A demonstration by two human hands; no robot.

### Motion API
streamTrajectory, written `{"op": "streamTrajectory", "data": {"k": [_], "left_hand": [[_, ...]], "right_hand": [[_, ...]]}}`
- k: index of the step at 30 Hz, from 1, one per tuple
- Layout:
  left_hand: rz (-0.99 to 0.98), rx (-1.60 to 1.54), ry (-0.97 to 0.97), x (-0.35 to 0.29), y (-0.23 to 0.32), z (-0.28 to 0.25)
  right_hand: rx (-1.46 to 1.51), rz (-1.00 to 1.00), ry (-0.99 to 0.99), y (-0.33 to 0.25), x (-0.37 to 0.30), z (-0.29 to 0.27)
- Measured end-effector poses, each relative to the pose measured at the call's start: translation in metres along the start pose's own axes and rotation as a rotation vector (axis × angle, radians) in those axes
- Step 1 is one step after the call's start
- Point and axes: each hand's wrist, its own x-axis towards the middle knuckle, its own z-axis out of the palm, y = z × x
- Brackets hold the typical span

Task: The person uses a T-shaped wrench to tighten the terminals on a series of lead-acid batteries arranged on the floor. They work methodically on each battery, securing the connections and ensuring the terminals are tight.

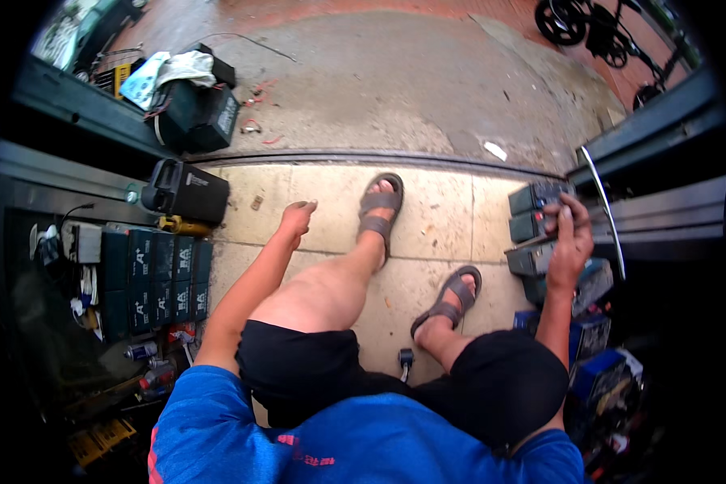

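Note:
My left hand (298, 223) hangs over the tiled floor between the black case and my left foot. Its index finger points out, the other fingers are loosely bent, and nothing shows in it. At the right, my right hand (570, 234) is over a group of dark box-shaped batteries (527, 227) standing on the floor by the doorway. Its fingers are bent and apart, with their tips in front of the nearest battery tops; whether they touch cannot be made out. Another grey-topped battery (529, 260) stands just nearer to me, beside my right wrist.
Stacked batteries (155, 274) line the left side, with a black handled case (187, 191) beyond them. A door track (379, 156) crosses the floor ahead. Outside are a battery pile with cloths (198, 105) and a bike (597, 32). A small plug-like object (406, 357) lies between my legs.

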Motion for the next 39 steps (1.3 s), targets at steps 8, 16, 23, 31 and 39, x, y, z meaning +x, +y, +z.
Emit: {"op": "streamTrajectory", "data": {"k": [8, 16, 23, 31, 39], "left_hand": [[-0.143, 0.055, -0.19, -0.075, -0.115, 0.01], [-0.084, 0.067, -0.159, -0.1, -0.095, 0.006], [-0.035, 0.01, -0.107, -0.121, -0.099, -0.019], [0.092, -0.122, -0.171, -0.11, -0.068, -0.045], [0.032, -0.242, 0.074, -0.099, -0.049, -0.004]], "right_hand": [[-0.458, 0.233, -0.336, 0.102, -0.033, 0.043], [-0.629, 0.285, -0.383, 0.194, -0.07, 0.077], [-0.423, 0.395, -0.563, 0.196, -0.064, 0.112], [-0.614, 0.117, -0.79, 0.192, -0.081, 0.136], [-0.859, -0.052, -0.862, 0.283, -0.036, 0.121]]}}
